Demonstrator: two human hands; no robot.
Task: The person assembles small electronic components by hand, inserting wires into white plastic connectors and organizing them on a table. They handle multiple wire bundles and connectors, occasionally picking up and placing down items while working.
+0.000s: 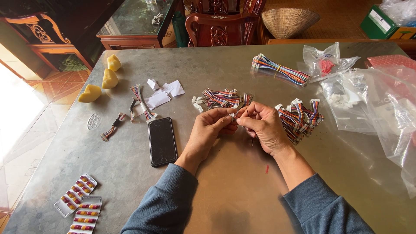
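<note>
My left hand [209,130] and my right hand [261,125] meet over the middle of a grey metal table [225,190]. Both pinch one small multicoloured wire lead with a white connector [235,113] between their fingertips. Just behind the hands lies a loose heap of similar coloured leads [219,98]. A second heap of leads with white plugs [299,117] rests right of my right hand. A longer banded wire bundle [281,69] lies farther back.
A black phone [162,141] lies face up left of my left arm. Pill blister packs [78,201] sit at the near left. Three yellow lumps [104,79], paper scraps [164,92], stray leads [141,104] and clear plastic bags [372,99] also lie about.
</note>
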